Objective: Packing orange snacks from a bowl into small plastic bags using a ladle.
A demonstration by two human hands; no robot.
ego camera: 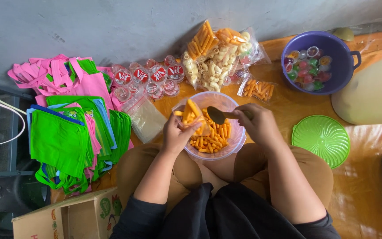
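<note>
The person sits cross-legged on an orange floor mat (368, 186), with a clear plastic bowl (239, 137) resting between the knees. The bowl contains orange stick snacks (213, 139).

The left hand (177, 135) is closed around a small clear bag (192, 118), gripping it at the bowl's left rim. The bag stands upright and is partly filled with the same orange sticks.

The right hand (258, 125) is closed around the handle of a spoon (217, 116). The spoon bowl sits over the clear plastic bowl, just beside the mouth of the bag.

A cardboard box (74, 217) lies at the near left. A stack of green and pink cloth bags (67, 132) lies left of the knees. A round green lid (321, 140) lies flat on the mat to the right, near the right forearm.

Just beyond the bowl, a stack of flat clear bags (146, 118) lies to the left. Behind it stands a cluster of sealed water cups (149, 77). Filled snack packets (213, 57) lie beyond the bowl near the wall, with one small packet (257, 88) to their right. A purple basin (339, 66) holding coloured jelly cups (308, 68) stands at the far right.
</note>
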